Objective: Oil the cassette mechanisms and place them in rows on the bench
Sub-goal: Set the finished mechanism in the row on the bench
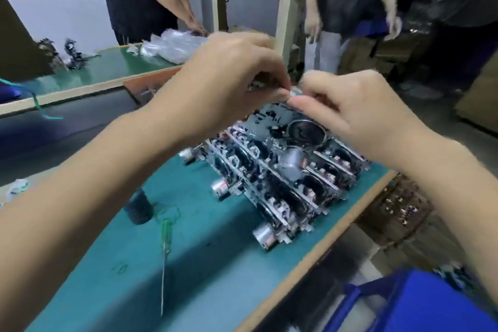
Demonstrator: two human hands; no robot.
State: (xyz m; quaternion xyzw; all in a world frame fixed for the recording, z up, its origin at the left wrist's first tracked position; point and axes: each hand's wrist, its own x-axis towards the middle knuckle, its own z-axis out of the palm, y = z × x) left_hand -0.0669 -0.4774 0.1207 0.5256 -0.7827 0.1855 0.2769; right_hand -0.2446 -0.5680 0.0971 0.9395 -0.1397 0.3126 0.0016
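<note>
Metal cassette mechanism (285, 121) is being pinched along its top edge by left hand (229, 81) and right hand (347, 110), above rows (283, 183) crowding the bench (204, 264) right edge.

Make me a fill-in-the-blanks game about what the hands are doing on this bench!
1. Both hands, left and right, hold one mechanism by its ____ edge.
2. The mechanisms already set down stand in ____ on the bench.
3. The bench mat is ____ in colour.
4. The thin tool with the green handle lies on the bench, held by ____ hand.

Missing words: top; rows; green; neither
</note>
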